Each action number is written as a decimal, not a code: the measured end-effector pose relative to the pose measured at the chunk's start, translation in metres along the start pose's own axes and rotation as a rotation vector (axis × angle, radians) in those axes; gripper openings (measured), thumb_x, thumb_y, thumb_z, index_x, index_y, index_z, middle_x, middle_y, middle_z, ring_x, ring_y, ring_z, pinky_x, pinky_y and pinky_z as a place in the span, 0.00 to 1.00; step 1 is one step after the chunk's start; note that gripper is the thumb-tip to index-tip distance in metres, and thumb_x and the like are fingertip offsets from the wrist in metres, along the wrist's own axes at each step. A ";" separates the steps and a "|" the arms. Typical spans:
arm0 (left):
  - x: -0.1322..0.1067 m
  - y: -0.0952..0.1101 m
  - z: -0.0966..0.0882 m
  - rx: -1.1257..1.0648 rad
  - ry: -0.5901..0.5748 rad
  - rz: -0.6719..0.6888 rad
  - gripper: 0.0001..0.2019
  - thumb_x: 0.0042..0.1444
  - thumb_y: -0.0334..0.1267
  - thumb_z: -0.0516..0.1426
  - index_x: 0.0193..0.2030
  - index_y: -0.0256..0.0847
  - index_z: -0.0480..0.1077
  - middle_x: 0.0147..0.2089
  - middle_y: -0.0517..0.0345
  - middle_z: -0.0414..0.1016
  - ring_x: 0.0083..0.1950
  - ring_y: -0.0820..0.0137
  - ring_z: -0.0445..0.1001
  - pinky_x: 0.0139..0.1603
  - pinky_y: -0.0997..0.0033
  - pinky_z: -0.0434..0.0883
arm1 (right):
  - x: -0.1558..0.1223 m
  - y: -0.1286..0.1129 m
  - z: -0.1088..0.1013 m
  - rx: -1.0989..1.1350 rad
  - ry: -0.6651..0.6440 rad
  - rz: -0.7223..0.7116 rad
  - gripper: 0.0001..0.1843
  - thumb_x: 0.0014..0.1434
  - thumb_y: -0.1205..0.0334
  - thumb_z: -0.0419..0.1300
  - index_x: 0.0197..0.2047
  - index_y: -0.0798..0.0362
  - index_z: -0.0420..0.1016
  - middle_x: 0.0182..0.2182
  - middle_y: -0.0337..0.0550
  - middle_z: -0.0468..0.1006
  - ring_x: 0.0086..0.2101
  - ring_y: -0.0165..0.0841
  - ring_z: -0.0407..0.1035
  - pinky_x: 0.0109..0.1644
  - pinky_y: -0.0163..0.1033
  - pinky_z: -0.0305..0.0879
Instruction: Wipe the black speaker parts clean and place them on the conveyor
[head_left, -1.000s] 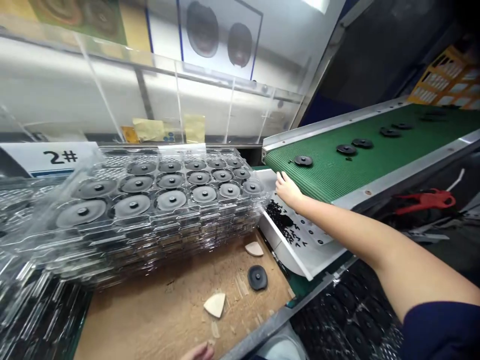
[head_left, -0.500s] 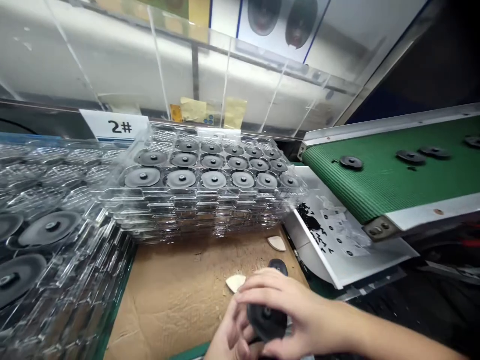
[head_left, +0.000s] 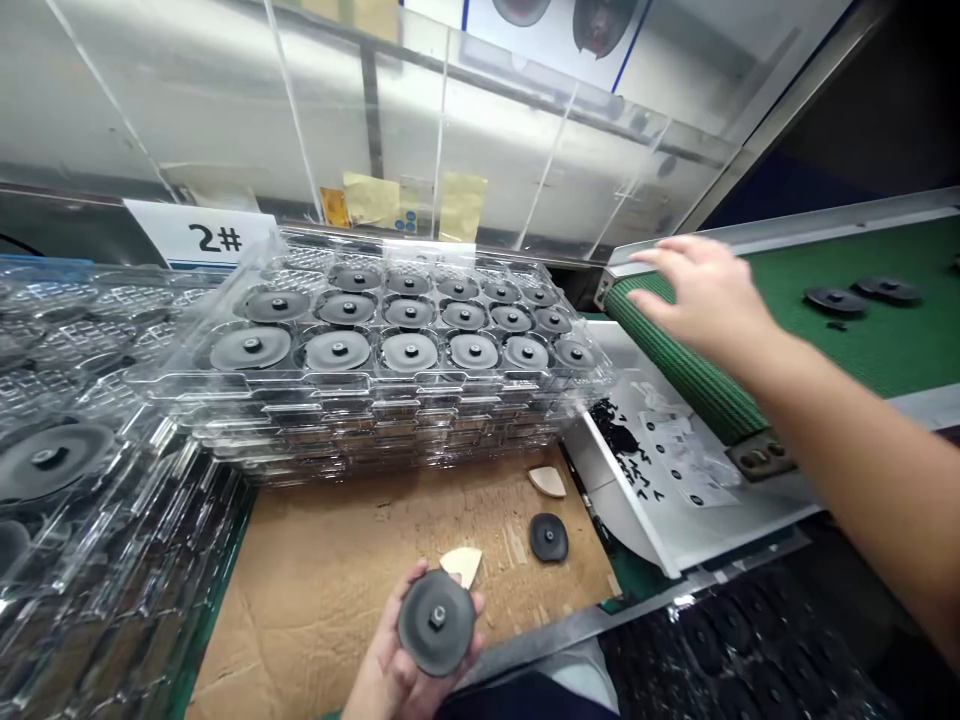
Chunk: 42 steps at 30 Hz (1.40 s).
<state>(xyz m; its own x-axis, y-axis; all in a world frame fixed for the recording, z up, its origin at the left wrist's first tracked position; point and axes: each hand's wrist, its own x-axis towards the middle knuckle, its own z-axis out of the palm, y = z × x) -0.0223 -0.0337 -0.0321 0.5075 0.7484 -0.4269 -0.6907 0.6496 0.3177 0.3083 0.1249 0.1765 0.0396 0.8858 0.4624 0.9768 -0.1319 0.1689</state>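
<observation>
Held disc (head_left: 420,636) looked like smooth, matt plastic or rubber, couldn't tell which. Stacked trays (head_left: 367,388) were clear, super glossy plastic, the cardboard sheet (head_left: 322,565) was matt and scuffed, and the belt (head_left: 892,345) looked ribbed.

Hands: two; left hand (head_left: 397,665) lower center, right hand (head_left: 705,295) upper right.
Held disc (head_left: 431,640): one, lower center.
Loose disc (head_left: 549,545): one, lower right of center.
Cream wedges (head_left: 461,563): two, below center.
Tray discs (head_left: 411,362), mid-frame: seventeen visible; rows of six, six, five.
Belt discs (head_left: 831,301), right: two clearly visible.
Number sign (head_left: 180,240): one, upper left.
Small black pieces (head_left: 616,432), right of center: many, overlapping; exact count indeterminable.
</observation>
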 end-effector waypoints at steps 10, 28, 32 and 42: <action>0.001 0.011 -0.031 0.054 0.105 0.131 0.29 0.39 0.51 0.66 0.52 0.58 0.70 0.57 0.57 0.72 0.59 0.52 0.69 0.57 0.57 0.67 | 0.034 0.095 0.044 -0.010 -0.057 0.306 0.32 0.58 0.42 0.49 0.46 0.65 0.74 0.45 0.57 0.75 0.43 0.43 0.72 0.39 0.43 0.68; -0.018 0.020 0.007 0.051 0.147 0.167 0.30 0.48 0.46 0.63 0.59 0.52 0.64 0.61 0.50 0.68 0.59 0.56 0.69 0.63 0.54 0.60 | -0.205 -0.125 0.146 0.635 -0.519 -0.242 0.28 0.58 0.62 0.59 0.61 0.53 0.62 0.57 0.57 0.67 0.57 0.50 0.61 0.59 0.61 0.56; -0.019 0.018 0.008 0.077 0.167 0.183 0.32 0.46 0.45 0.64 0.59 0.47 0.64 0.60 0.46 0.68 0.59 0.54 0.69 0.64 0.53 0.59 | -0.235 -0.146 0.148 0.698 -0.419 -0.099 0.22 0.63 0.60 0.50 0.60 0.52 0.62 0.53 0.56 0.67 0.55 0.47 0.63 0.57 0.56 0.61; -0.009 0.010 0.015 0.104 0.268 0.188 0.34 0.45 0.41 0.66 0.61 0.44 0.62 0.61 0.46 0.68 0.62 0.55 0.65 0.64 0.54 0.60 | -0.279 -0.194 0.130 0.979 -0.463 -0.130 0.14 0.61 0.67 0.50 0.46 0.51 0.74 0.37 0.47 0.77 0.38 0.38 0.73 0.42 0.43 0.70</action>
<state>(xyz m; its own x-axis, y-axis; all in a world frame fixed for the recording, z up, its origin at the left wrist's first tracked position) -0.0263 -0.0316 -0.0126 0.2129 0.8037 -0.5556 -0.6964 0.5237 0.4907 0.1353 -0.0387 -0.0985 -0.2007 0.9760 0.0842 0.7153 0.2048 -0.6682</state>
